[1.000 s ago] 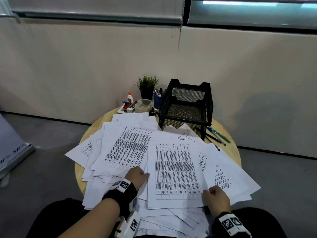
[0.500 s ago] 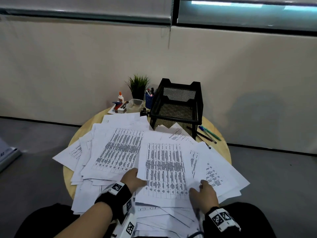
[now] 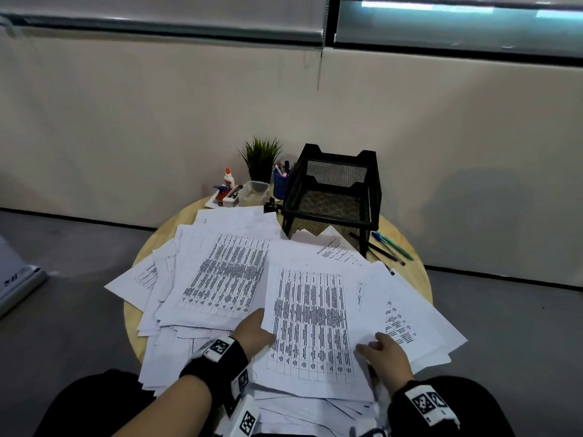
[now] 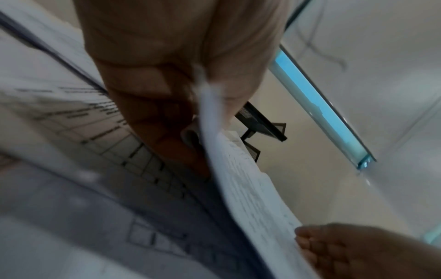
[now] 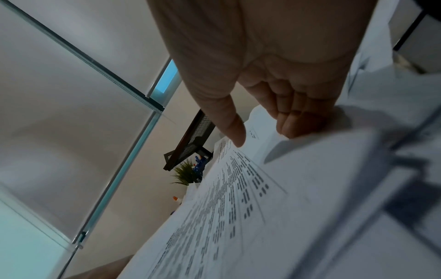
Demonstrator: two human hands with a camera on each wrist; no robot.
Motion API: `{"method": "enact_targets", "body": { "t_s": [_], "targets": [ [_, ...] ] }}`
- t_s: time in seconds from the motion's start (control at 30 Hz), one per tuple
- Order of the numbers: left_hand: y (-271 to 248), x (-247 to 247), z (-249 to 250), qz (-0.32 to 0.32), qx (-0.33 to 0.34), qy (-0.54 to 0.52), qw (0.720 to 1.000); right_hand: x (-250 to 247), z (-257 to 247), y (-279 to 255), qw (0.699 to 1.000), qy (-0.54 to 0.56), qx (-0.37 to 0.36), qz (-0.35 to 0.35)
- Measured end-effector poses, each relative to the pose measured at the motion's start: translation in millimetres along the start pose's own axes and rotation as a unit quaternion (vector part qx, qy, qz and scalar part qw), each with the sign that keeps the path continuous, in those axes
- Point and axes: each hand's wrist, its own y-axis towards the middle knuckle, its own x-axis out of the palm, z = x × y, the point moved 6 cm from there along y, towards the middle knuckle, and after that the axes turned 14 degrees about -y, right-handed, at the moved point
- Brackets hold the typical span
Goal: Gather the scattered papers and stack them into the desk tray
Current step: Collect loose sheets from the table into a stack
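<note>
Several white printed papers [image 3: 220,272] lie scattered over a round wooden table [image 3: 416,275]. The black mesh desk tray [image 3: 372,200] stands at the table's back, also seen in the wrist views [image 4: 262,124] [image 5: 195,136]. My left hand [image 3: 262,323] pinches the left edge of the top printed sheet [image 3: 312,323] between thumb and fingers [image 4: 167,117]; that edge [image 4: 238,169] is lifted. My right hand [image 3: 372,345] lies on the papers at the sheet's right side. Its fingers [image 5: 298,124] press on paper, with the thumb held apart.
A small potted plant [image 3: 262,156], a glue bottle [image 3: 228,178], a blue pen cup [image 3: 280,181] and a clear plastic container [image 3: 254,192] sit left of the tray. Pens [image 3: 391,247] lie at its right. Papers overhang the table's near edge above my lap.
My right hand let go of the sheet's lower right corner, opened, and slid up onto the papers beside it. The left hand keeps its pinch on the left edge.
</note>
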Motion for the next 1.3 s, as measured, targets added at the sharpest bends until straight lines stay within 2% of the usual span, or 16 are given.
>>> {"method": "enact_targets", "body": {
  "t_s": [0.2,0.3,0.37,0.43,0.5,0.53,0.67,0.8,0.9,1.1,1.2,1.3],
  "targets": [
    [-4,-13,6,0.014,0.028,-0.179,0.983,1,-5,4,0.997,0.075,-0.005,0.007],
    [-5,-10,7,0.006,0.024,-0.201,0.979,8,-16,-2,0.99,0.131,-0.018,-0.056],
    [-4,-13,8,0.032,0.031,-0.161,0.986,10,-21,-4,0.986,0.153,-0.04,-0.061],
    [4,-29,8,0.094,0.049,-0.026,0.994,9,-13,4,0.988,0.145,-0.054,-0.023],
    [12,-50,8,0.154,0.055,0.115,0.98,8,1,12,0.988,0.143,-0.053,-0.01],
    [16,-57,5,0.166,0.047,0.154,0.973,5,4,13,0.989,0.136,-0.05,-0.008],
    [29,-56,-15,0.074,-0.037,0.253,0.964,-12,11,6,0.991,0.125,-0.031,0.042],
    [24,-41,-22,0.038,-0.082,0.314,0.945,-16,6,0,0.987,0.132,-0.044,0.082],
    [25,-33,-20,0.031,-0.099,0.326,0.94,-15,7,1,0.986,0.127,-0.048,0.101],
    [29,-37,-18,0.024,-0.107,0.372,0.922,-9,7,3,0.989,0.116,-0.043,0.085],
    [28,-43,-14,0.017,-0.096,0.367,0.925,-16,3,0,0.988,0.11,-0.053,0.098],
    [29,-37,-17,0.013,-0.117,0.356,0.927,-20,0,-2,0.985,0.107,-0.076,0.112]
  ]
}}
